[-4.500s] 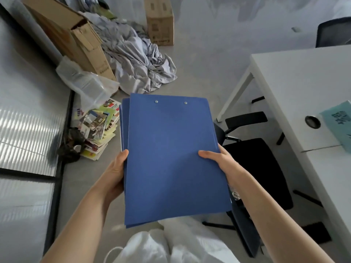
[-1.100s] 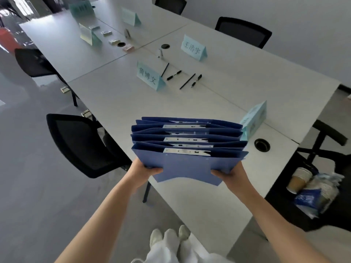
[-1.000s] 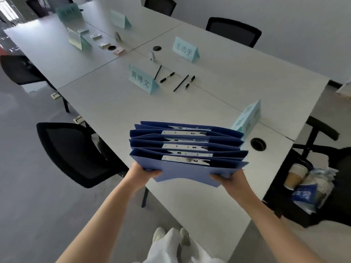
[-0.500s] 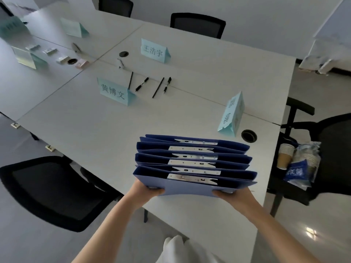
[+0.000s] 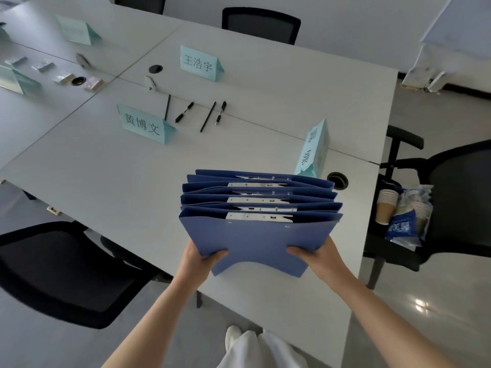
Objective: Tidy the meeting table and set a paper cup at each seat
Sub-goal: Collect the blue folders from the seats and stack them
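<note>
- Low centre of the frame: left hand (image 5: 199,257) and right hand (image 5: 316,254) each in a closed grip on the near bottom corners of the blue folders (image 5: 259,221), thumbs on top, fingers hidden beneath.
- Folders fanned open like an accordion, metal clips showing, held over the near end of the desk (image 5: 106,181); touching it or just above, cannot tell.
- Since a few seconds back: folders carried from a cluttered floor corner to the desk, now closer in over its end — likely about to be set down or dealt out to seats.
- Right edge: paper cups (image 5: 386,205) stacked beside a blue packet (image 5: 403,229) on a black chair (image 5: 457,197), off the desk; none at any seat yet.
- Mid-frame: three teal name cards, nearest one (image 5: 313,150) just beyond the folders; pens (image 5: 210,115) loose past them.
- Upper left: small items scattered, untidied.
</note>
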A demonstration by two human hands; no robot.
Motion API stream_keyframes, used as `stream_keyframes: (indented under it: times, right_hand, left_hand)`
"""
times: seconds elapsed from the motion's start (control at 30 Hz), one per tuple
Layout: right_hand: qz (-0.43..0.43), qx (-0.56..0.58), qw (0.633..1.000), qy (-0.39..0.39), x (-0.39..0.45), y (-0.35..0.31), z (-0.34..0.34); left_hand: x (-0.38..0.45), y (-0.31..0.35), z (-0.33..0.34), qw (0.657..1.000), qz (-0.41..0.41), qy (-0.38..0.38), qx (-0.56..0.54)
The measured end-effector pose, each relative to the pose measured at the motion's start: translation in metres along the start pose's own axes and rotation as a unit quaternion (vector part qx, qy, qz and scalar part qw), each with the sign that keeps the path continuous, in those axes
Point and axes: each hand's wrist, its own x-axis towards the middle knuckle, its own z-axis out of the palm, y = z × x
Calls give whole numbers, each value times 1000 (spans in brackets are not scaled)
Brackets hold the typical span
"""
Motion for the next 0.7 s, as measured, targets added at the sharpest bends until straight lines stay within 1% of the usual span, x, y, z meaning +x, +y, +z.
stream_keyframes:
  times: [0.07,0.17,0.23,0.33,0.43,0.53,0.6,0.7]
  right_hand:
    - [-15,27,1000,3,-6,-5,-3]
    - [22,44,999,-1,-14,-3,-16]
    - [61,53,997,-1,-16,0,-24]
    - [133,78,988,2,-17,7,-32]
    - [217,93,972,12,-15,19,-38]
    - [293,86,952,10,-7,35,-42]
    - [330,81,941,9,-2,47,-41]
    - [364,76,928,11,5,62,-39]
  left_hand:
    - [0,0,-4,1000,-4,-11,-1]
    - [2,12,-11,998,-3,-63,28]
    - [6,19,-15,994,-18,-88,60]
    - [18,29,-11,989,-57,-102,93]
    - [26,37,9,984,-90,-112,102]
    - [36,36,30,975,-130,-154,94]
    - [40,29,40,966,-152,-184,97]
    - [46,18,53,957,-186,-201,96]
